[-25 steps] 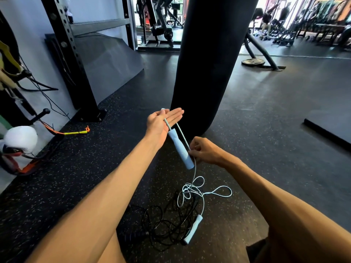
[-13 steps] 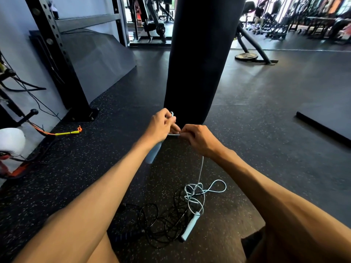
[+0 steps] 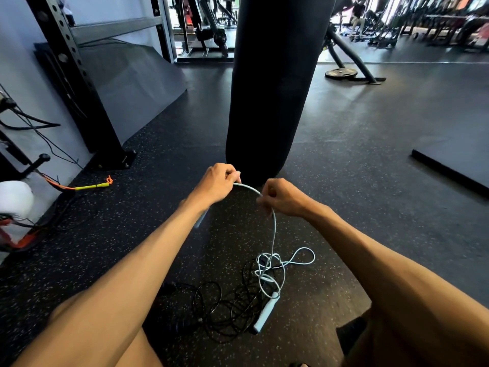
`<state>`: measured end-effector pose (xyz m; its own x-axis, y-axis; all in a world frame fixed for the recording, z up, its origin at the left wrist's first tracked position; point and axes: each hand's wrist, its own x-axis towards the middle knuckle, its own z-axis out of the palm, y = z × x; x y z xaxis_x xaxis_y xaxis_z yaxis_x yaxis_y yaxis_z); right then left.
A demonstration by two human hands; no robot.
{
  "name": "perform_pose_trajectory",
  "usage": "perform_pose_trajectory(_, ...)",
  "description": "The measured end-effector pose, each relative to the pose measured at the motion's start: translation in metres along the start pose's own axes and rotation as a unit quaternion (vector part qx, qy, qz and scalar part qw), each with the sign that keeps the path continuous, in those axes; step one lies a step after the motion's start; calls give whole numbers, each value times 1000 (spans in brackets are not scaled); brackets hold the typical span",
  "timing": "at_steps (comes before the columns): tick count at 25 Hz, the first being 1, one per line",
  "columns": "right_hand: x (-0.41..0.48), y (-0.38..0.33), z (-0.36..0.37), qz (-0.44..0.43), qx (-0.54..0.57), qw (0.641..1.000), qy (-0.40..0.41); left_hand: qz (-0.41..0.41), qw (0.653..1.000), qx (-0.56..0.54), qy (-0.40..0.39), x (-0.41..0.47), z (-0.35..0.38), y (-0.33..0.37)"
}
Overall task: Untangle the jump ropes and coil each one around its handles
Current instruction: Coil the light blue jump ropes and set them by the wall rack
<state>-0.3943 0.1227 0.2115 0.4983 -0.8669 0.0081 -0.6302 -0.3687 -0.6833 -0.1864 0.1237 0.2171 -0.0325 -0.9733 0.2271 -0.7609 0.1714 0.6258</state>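
Lowest in the frame, my two bare forearms run up from the bottom corners toward the middle. Between them, on the speckled rubber floor [image 3: 370, 207], lie two jump ropes in one pile. The black jump rope [image 3: 219, 311] sprawls in loose loops at lower centre, with one dark handle [image 3: 180, 327] showing at its left edge; I cannot make out a second. The pale blue jump rope [image 3: 287, 260] crosses over it just to the right, its loops touching and overlapping the black cord, and one pale blue handle [image 3: 264, 315] lies tilted on the floor among them.

From that pile a single blue strand rises to my right hand [image 3: 284, 198], which is clenched, pinching the cord. The cord then arcs over to my left hand [image 3: 217, 185], which is closed around the other blue handle [image 3: 201, 219]; only its lower end pokes out under my wrist. The two hands are near each other but apart, at mid-frame.

Just beyond them hangs one black punching bag [image 3: 272, 83], filling the upper centre. At the left edge sits one white boxing glove [image 3: 14, 197], with a yellow and orange band [image 3: 90, 185] lying on the floor nearby and a black perforated rack upright [image 3: 76, 78] above it. One weight plate [image 3: 341, 73] lies on the floor at upper right, blurred gym machines behind it.
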Motion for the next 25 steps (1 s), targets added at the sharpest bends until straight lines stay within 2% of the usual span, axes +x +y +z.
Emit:
perform_pose_trajectory(1,0,-2,-4,-20,21,999,39,-13,1000,-22,-6,0,-1,-1)
perform_pose_trajectory(3,0,-9,-12,-57,33,993,101,-49,989,-134,-27,-1,-3,2)
perform_pose_trajectory(5,-2,-18,-18,-86,25,986,140,-67,962,-259,-47,-3,-5,9)
perform_pose_trajectory(8,-1,-29,-20,-118,41,976,179,-48,925,-369,-81,-5,-9,18)
perform_pose_trajectory(11,-1,-31,-20,-132,57,969,202,-60,902,-415,-105,-8,-15,24)
perform_pose_trajectory(17,1,-29,-25,-96,82,963,238,-67,889,-422,-165,-11,-15,23)
perform_pose_trajectory(21,9,-23,-21,-49,111,969,216,-70,852,-491,-166,-11,-18,33)
perform_pose_trajectory(25,11,-17,-7,2,158,983,90,-78,795,-589,-123,-6,-17,32)
